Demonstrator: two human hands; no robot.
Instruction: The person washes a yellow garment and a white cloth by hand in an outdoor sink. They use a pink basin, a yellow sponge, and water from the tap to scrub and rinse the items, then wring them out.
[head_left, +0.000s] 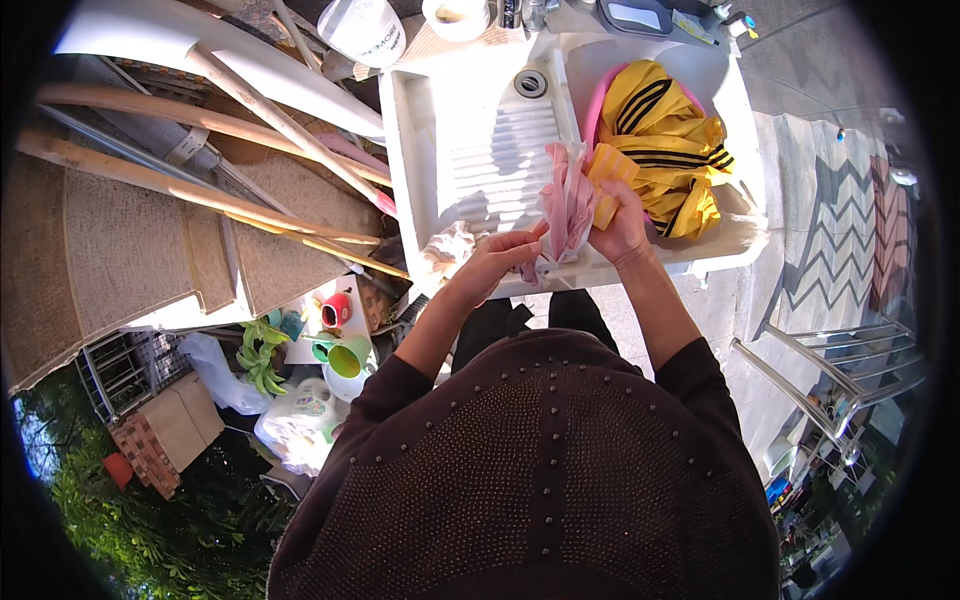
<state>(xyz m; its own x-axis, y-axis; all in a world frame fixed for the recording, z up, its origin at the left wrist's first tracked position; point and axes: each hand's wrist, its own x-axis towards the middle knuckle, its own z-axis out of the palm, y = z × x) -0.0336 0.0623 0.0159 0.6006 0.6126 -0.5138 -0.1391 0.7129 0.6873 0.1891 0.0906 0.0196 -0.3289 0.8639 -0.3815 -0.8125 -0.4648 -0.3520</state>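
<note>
A crumpled pink cloth (566, 206) hangs over the near edge of a ribbed washboard (472, 150) in a white laundry sink (402, 165). The fingers of my left hand (495, 262) pinch its left side. My right hand (622, 221) grips a yellow bar (613, 169) with pale lines, perhaps soap, against the cloth's right side. To the right, a yellow garment (645, 127) with black stripes is heaped in a pink basin (594, 112), inside the sink's deeper bowl. A pale crumpled cloth (448, 247) sits at the washboard's near left corner.
Wooden poles (202, 195) lean in from the left, their ends close to the sink. A white bucket (364, 34), a white bowl (456, 16) and a grey tray (636, 16) stand behind it. At right is a metal rack (832, 375).
</note>
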